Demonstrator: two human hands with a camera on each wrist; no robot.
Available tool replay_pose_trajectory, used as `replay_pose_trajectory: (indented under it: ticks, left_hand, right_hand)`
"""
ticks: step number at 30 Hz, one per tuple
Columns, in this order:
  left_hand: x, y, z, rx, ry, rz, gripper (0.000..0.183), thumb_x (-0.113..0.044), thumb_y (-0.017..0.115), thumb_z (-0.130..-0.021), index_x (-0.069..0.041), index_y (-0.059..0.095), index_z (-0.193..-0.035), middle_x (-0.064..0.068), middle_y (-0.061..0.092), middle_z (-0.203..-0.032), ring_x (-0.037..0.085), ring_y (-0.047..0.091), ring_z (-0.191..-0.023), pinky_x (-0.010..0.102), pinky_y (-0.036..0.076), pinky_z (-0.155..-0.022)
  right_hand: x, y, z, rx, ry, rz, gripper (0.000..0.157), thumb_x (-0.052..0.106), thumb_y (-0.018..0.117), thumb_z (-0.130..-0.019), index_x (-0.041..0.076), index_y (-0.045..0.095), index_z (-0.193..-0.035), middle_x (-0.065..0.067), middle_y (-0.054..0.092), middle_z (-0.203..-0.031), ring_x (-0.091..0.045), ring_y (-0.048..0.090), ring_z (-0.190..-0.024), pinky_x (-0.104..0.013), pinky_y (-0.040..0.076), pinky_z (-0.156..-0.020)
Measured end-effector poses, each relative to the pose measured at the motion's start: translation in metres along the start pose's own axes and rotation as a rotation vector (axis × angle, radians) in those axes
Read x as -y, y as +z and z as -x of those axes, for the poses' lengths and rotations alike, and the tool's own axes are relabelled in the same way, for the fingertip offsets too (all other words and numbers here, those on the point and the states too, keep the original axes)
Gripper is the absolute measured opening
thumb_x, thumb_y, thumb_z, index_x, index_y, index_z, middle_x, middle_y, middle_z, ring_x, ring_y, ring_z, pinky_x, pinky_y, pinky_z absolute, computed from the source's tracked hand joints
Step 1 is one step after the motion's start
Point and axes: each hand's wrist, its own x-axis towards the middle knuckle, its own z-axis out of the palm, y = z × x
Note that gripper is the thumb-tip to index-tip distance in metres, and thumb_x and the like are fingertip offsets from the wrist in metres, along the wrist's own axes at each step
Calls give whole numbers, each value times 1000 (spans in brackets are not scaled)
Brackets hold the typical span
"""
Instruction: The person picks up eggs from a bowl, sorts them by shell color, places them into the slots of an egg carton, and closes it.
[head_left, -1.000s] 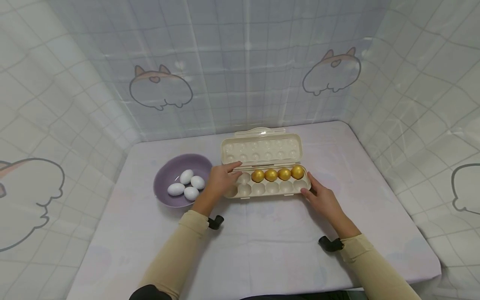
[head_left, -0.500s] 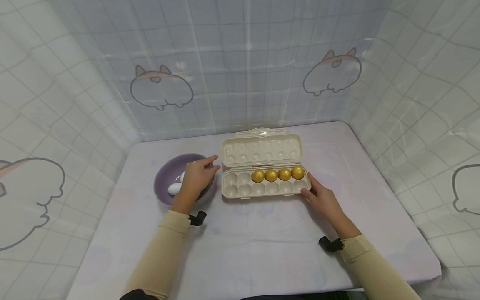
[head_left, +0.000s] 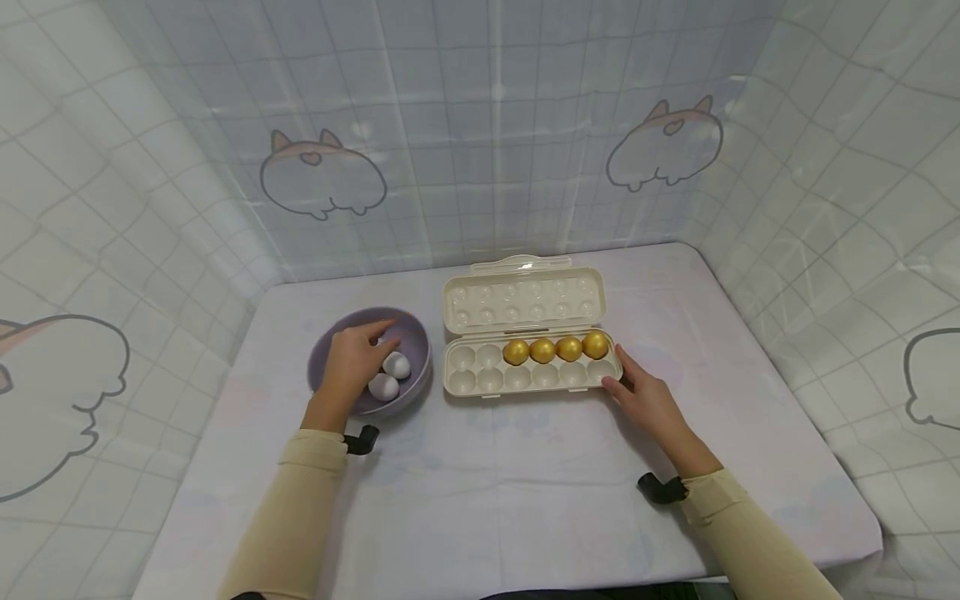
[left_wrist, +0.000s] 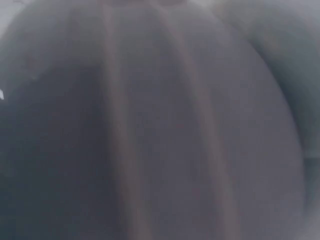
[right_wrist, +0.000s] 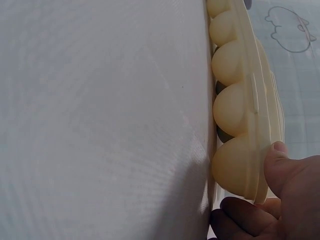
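Observation:
My left hand [head_left: 354,358] is over the purple bowl [head_left: 422,379], thumb and fingers apart, with nothing visible between them. Two white eggs, one nearer the rim [head_left: 397,365] and another white egg [head_left: 383,387], show beside it; the hand covers part of the bowl. The cream egg carton [head_left: 517,380] lies with its lid [head_left: 523,300] raised back. Golden eggs [head_left: 542,350] fill several cups of its back row. My right hand [head_left: 645,400] grips the carton's right end; in the right wrist view the thumb [right_wrist: 279,162] presses the rim and the fingers are beneath.
A pale cloth covers the table [head_left: 525,500]. Tiled-pattern curtains with animal drawings stand behind [head_left: 480,167] and at both sides. The left wrist view is a blurred grey-purple surface [left_wrist: 160,125] with two pale streaks.
My left hand has moved leftward from the carton's left end to over the bowl. The right hand and the carton have stayed in place.

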Motion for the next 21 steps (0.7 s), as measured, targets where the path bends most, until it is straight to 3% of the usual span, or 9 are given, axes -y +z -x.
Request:
replay_pose_trajectory:
  ticks: [3, 10, 21]
  left_hand:
    - [8, 0, 0, 28, -3, -18, 47, -29, 68, -104, -12, 63, -147, 17, 69, -141, 40, 70, -120, 52, 58, -92]
    - [21, 1, -4, 42, -6, -81, 49, -27, 69, -100, -10, 64, -145, 21, 66, -144, 47, 58, -137, 62, 48, -113]
    - [34, 0, -5, 67, -71, -135, 52, -21, 71, -100, -7, 61, -148, 24, 62, -147, 50, 53, -140, 62, 44, -117]
  right_hand:
    - [-1, 0, 0, -1, -3, -5, 79, 43, 60, -107, 15, 20, -170, -21, 36, -167, -49, 38, -153, -64, 36, -122]
    - [-2, 1, 0, -4, -5, -8, 79, 45, 59, -107, 16, 20, -170, -21, 37, -167, -48, 38, -153, -64, 36, -122]
    - [-3, 1, -1, -21, -22, -13, 79, 46, 59, -107, 14, 23, -169, -21, 39, -166, -48, 40, -152, -64, 37, -122]
